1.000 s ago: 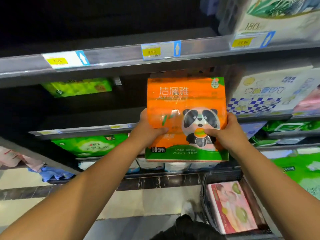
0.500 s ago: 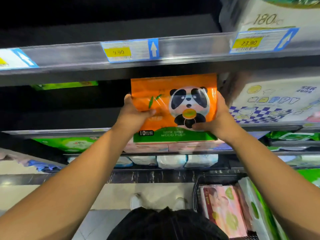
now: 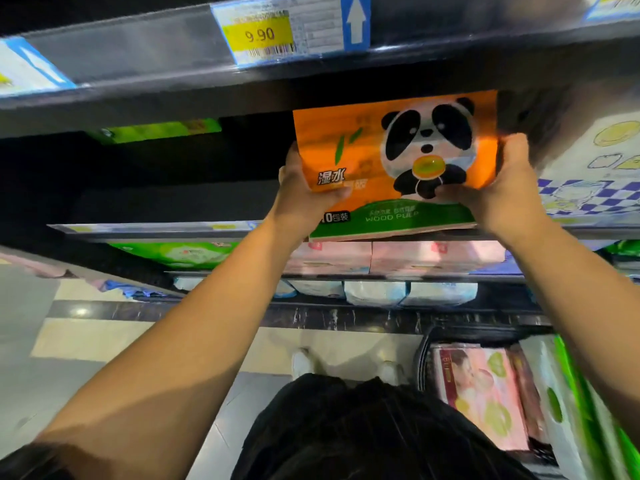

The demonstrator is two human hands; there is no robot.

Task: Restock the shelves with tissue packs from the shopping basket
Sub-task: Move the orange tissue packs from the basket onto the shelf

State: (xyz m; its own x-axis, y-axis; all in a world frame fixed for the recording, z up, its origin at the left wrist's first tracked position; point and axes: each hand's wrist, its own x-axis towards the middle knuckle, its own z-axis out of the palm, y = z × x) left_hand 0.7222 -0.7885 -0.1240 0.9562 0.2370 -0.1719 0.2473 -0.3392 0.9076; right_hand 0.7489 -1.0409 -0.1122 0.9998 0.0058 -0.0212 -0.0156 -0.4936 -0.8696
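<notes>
The orange tissue pack (image 3: 394,157) is held upright in the opening between the upper shelf (image 3: 166,98) and the lower shelf (image 3: 156,228). Its top edge is just under the upper shelf and its bottom edge is at the lower shelf's front lip. Whether the bottom edge rests on that lip cannot be told. The pack is gripped at its left edge by the left hand (image 3: 301,199) and at its right edge by the right hand (image 3: 509,195). Each thumb is laid across the printed face, and the fingers are wrapped round the edge.

The step in hand is judged to be insertion. The pack should be held level and pushed straight back, so that its top edge is not caught on the upper shelf. Room should be left beside the white pack (image 3: 595,168) on the right, so that the fingers are not trapped. The grip should be released only once the base is fully supported. Further packs are seen in the shopping basket (image 3: 420,362) below.
</notes>
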